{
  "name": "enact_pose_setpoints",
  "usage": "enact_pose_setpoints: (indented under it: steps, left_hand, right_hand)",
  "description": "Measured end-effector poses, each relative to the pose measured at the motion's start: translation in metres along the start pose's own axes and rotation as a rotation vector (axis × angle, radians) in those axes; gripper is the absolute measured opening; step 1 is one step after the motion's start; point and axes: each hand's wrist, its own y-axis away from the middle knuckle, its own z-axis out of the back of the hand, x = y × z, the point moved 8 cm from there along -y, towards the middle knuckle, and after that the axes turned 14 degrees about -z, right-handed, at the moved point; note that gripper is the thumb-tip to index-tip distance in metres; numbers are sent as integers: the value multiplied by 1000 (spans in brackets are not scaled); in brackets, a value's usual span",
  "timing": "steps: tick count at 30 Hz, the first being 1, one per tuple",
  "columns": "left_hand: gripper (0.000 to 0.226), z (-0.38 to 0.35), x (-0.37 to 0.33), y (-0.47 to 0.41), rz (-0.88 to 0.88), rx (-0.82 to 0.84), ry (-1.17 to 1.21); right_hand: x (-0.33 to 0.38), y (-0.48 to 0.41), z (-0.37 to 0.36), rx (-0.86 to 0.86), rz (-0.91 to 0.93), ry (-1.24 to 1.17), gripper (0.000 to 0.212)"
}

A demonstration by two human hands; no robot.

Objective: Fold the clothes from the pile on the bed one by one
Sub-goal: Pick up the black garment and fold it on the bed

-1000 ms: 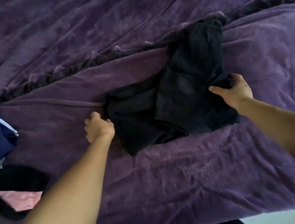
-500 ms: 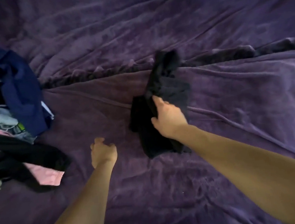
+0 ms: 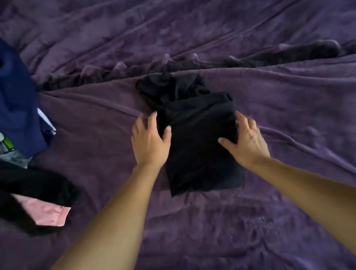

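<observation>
A black garment [image 3: 197, 141] lies folded into a narrow upright rectangle in the middle of the purple bed cover [image 3: 280, 105], its far end still bunched. My left hand [image 3: 150, 141] rests against its left edge with fingers spread, thumb on the cloth. My right hand [image 3: 245, 140] presses its right edge, fingers apart, thumb on top of the fabric. Neither hand grips it. The pile of clothes [image 3: 5, 123] sits at the left edge of the view.
In the pile a navy garment [image 3: 7, 87] drapes over pale clothes, with a black piece [image 3: 23, 188] and a pink one [image 3: 46, 212] nearest me. A raised fold of the cover [image 3: 208, 61] runs across behind the garment.
The black garment went from spread wide to a narrow folded stack. My right hand brought one side over to the left, then both hands came to rest on its two edges.
</observation>
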Motion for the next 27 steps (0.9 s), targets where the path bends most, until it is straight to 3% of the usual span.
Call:
enact_pose_setpoints:
  steps: [2,4,7,10,12,18,24,27]
  left_hand:
    - [85,-8,-4,-36,-19,69,70]
    - [112,-26,0,-65,88,224,207]
    - [122,-48,-10,-82,104,374,142]
    - [109,-46,-31,-87,-50,327,-4]
    - [99,-45,-36,-90,-54,357,70]
    - [60,-43,-44,-64,121,720,239]
    - [7,-33,-85,0,379,728,627]
    - [11,-30,-125,25,442,740,731]
  right_hand:
    - [-16,-3,-16,63,-101,-113,87]
    - [-28,-2,-34,82,-156,-179,82]
    - [-36,-5,-52,133,-273,-358,74]
    - [-38,-8,-57,168,-311,-480,65]
    - [-36,-3,-51,147,-269,-470,50]
    - [-35,42,-18,63,-91,-428,36]
    - [-74,74,36,116,-92,-518,35]
    - [-107,81,72,147,-141,-588,35]
